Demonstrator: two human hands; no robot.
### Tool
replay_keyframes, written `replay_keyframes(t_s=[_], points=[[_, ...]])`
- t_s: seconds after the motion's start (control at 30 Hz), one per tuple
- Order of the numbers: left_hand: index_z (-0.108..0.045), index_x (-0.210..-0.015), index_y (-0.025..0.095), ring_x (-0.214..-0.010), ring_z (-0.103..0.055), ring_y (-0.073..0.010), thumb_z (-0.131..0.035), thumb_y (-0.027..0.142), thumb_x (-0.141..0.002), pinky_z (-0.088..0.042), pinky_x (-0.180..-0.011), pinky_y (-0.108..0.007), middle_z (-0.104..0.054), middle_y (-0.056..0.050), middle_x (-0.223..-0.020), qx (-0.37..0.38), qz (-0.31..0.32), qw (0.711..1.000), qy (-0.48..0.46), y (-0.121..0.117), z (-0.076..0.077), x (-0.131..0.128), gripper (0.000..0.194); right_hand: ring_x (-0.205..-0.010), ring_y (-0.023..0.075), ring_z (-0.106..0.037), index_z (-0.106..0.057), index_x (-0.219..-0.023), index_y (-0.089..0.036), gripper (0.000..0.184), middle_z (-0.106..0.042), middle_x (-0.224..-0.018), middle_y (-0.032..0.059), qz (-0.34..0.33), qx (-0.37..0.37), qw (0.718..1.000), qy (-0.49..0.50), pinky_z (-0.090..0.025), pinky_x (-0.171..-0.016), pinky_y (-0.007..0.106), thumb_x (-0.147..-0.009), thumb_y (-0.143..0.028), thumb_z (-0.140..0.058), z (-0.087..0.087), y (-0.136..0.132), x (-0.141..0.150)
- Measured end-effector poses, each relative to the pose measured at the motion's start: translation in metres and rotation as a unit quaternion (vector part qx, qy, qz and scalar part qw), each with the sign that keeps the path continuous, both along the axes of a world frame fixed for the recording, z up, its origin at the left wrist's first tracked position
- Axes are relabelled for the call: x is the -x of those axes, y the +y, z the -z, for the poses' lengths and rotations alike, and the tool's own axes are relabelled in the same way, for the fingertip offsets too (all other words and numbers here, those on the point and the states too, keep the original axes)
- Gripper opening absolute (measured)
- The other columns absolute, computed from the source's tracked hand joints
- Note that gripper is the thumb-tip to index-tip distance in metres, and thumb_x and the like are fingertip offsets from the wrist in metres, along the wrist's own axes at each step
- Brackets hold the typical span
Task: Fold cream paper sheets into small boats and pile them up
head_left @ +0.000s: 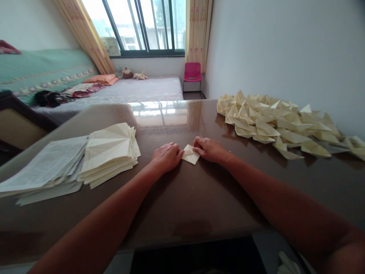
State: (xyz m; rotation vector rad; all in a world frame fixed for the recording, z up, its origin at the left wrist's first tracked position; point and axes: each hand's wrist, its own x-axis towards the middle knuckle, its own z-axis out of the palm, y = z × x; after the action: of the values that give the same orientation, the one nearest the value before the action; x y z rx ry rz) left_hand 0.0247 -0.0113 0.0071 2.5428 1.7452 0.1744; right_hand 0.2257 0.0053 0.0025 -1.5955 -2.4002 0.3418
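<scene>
A small piece of folded cream paper (pixel 190 155), roughly diamond-shaped, lies on the brown table (pixel 171 198) in front of me. On its left corner, my left hand (pixel 168 156) has its fingers curled, with the thumb at the paper's edge. From the other side my right hand (pixel 209 148) grips the upper right edge between thumb and bent fingers. The fingertips hide both side corners of the paper. Both forearms reach in from the lower corners of the view.
To the left are a stack of creased cream sheets (pixel 107 152) and a stack of greyish printed sheets (pixel 51 163). A heap of folded paper boats (pixel 270 121) covers the table's right side by the wall. Beyond stand a bed (pixel 151 87) and a pink chair (pixel 192 72).
</scene>
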Motion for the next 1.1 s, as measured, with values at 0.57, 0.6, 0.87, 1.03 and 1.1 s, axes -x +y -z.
replay_keyframes(t_s=[0.57, 0.6, 0.87, 1.03, 1.1], points=[[-0.062, -0.114, 0.034, -0.103, -0.05, -0.019, -0.04, 0.028, -0.095, -0.047, -0.076, -0.027, -0.062, 0.004, -0.12, -0.071, 0.155, 0.985, -0.036, -0.008, 0.003, -0.001, 0.029, -0.092, 0.0171, -0.06, -0.065, -0.111, -0.031, 0.028, -0.061, -0.108, 0.0037, -0.115, -0.068, 0.99, -0.044, -0.04, -0.073, 0.026, -0.094, -0.031, -0.044, -0.009, -0.009, -0.009], [-0.061, -0.115, 0.034, -0.102, -0.05, -0.0192, -0.04, 0.027, -0.095, -0.047, -0.075, -0.028, -0.062, 0.004, -0.119, -0.07, 0.155, 0.985, -0.033, -0.009, 0.002, -0.001, 0.03, -0.095, 0.0184, -0.059, -0.064, -0.115, -0.033, 0.029, -0.061, -0.109, 0.0039, -0.13, -0.07, 0.987, -0.069, -0.04, -0.073, 0.027, -0.094, -0.028, -0.044, -0.012, -0.013, -0.01], [-0.06, -0.116, 0.035, -0.103, -0.05, -0.0215, -0.04, 0.023, -0.093, -0.045, -0.069, -0.028, -0.061, 0.001, -0.117, -0.057, 0.16, 0.985, 0.01, -0.014, -0.005, -0.001, 0.032, -0.108, 0.0272, -0.052, -0.059, -0.123, -0.029, 0.036, -0.057, -0.127, 0.0087, -0.114, -0.015, 0.968, -0.223, -0.042, -0.072, 0.035, -0.093, -0.019, -0.04, -0.044, -0.041, -0.009], [-0.058, -0.119, 0.03, -0.104, -0.05, -0.0216, -0.043, 0.022, -0.091, -0.046, -0.072, -0.029, -0.061, -0.003, -0.117, -0.055, 0.166, 0.984, 0.036, -0.017, -0.006, -0.001, 0.032, -0.107, 0.0274, -0.053, -0.063, -0.116, -0.026, 0.034, -0.059, -0.125, 0.011, -0.103, 0.0, 0.966, -0.238, -0.043, -0.072, 0.035, -0.091, -0.016, -0.042, -0.048, -0.047, -0.006], [-0.058, -0.119, 0.03, -0.107, -0.05, -0.0215, -0.041, 0.021, -0.091, -0.047, -0.075, -0.029, -0.06, -0.002, -0.12, -0.054, 0.177, 0.982, 0.042, -0.018, -0.008, 0.001, 0.034, -0.106, 0.0272, -0.054, -0.065, -0.114, -0.024, 0.033, -0.059, -0.124, 0.0123, -0.105, -0.006, 0.965, -0.239, -0.044, -0.072, 0.035, -0.09, -0.015, -0.043, -0.049, -0.049, -0.005]])
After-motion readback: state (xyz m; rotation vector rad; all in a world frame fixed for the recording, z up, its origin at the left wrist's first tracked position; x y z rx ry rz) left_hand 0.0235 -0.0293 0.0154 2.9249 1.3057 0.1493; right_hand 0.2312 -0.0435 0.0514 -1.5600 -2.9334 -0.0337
